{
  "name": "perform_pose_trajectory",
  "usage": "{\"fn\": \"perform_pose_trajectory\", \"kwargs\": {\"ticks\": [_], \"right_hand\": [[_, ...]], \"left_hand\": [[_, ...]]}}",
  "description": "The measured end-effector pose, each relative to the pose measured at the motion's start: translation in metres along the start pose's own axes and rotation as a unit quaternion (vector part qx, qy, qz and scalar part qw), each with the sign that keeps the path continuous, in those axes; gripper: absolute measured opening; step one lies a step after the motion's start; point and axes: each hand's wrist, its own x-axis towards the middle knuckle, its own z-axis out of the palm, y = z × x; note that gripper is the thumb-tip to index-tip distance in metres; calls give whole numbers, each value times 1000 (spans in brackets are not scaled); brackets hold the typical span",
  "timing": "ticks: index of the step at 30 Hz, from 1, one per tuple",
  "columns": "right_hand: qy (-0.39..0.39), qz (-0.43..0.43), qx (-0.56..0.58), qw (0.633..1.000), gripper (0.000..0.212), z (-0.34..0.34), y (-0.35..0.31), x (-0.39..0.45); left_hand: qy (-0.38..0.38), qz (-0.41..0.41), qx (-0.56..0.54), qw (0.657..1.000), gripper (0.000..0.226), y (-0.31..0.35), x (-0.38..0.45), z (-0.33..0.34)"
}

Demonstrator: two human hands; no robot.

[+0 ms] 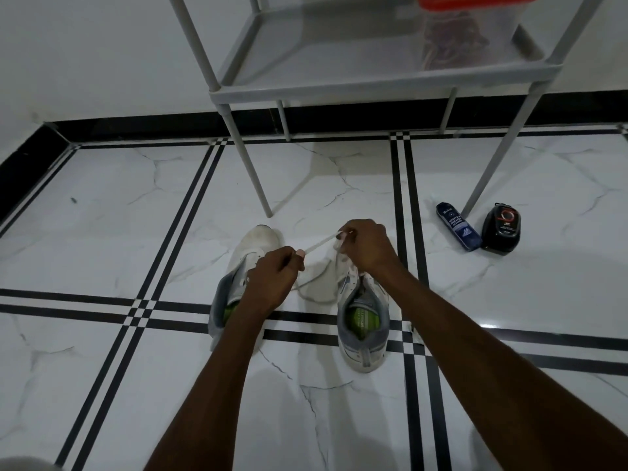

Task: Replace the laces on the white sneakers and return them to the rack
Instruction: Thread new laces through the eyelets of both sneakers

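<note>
Two white sneakers with grey collars and green insoles stand side by side on the tiled floor, toes pointing away from me: the left sneaker and the right sneaker. A white lace is stretched taut between my hands above the shoes. My left hand pinches one end over the left sneaker. My right hand pinches the other end over the right sneaker's toe. A slack loop of lace lies on the floor between the shoes. The grey rack stands behind them.
A blue cleaner bottle lies on the floor at the right beside a black shoe-polish container, near a rack leg. A clear box with a red lid holding dark laces sits on the rack shelf. A black skirting runs along the wall.
</note>
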Motion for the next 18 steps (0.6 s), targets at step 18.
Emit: {"fn": "perform_pose_trajectory", "kwargs": {"ticks": [18], "right_hand": [[-105, -9, 5, 994, 26, 14, -6, -35]], "left_hand": [[105, 9, -261, 960, 19, 10, 4, 23]]}}
